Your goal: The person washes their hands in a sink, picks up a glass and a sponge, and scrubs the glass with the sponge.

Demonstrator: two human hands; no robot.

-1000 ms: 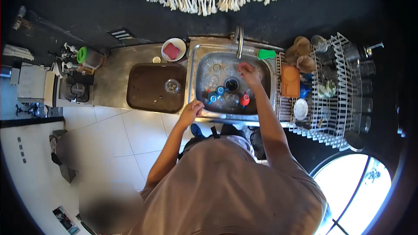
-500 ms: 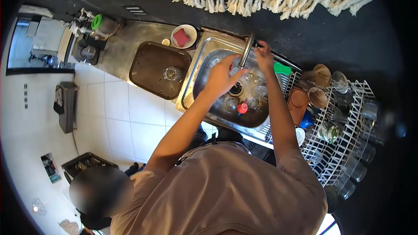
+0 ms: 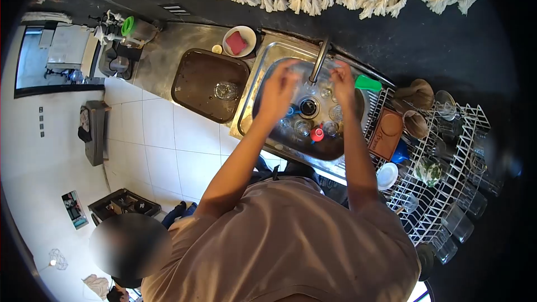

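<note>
My left hand (image 3: 278, 92) is over the left side of the metal sink (image 3: 246, 109), its fingers smeared by motion. On the other side of the faucet (image 3: 320, 60) is my right hand (image 3: 343, 83), its fingertips also blurred. Both are apart from the faucet, and I see no object in either. Below them, several clear glasses stand in the basin around the drain (image 3: 309, 107), one of them a glass (image 3: 302, 128) near the front. A small red item (image 3: 317, 133) and a small blue item (image 3: 291, 111) also lie there; their kind is unclear.
On the left, a brown tray (image 3: 193, 86) holds a clear glass (image 3: 225, 90). Behind it, a white bowl (image 3: 250, 37) contains a pink sponge (image 3: 236, 43). A white wire rack (image 3: 456, 151) with glasses and cups stands right of a green item (image 3: 367, 83). Another person is at lower left.
My right hand has come away from the faucet, downward and slightly right. My left hand has moved left, away from the spout. The blue item beside the drain now shows more clearly.
</note>
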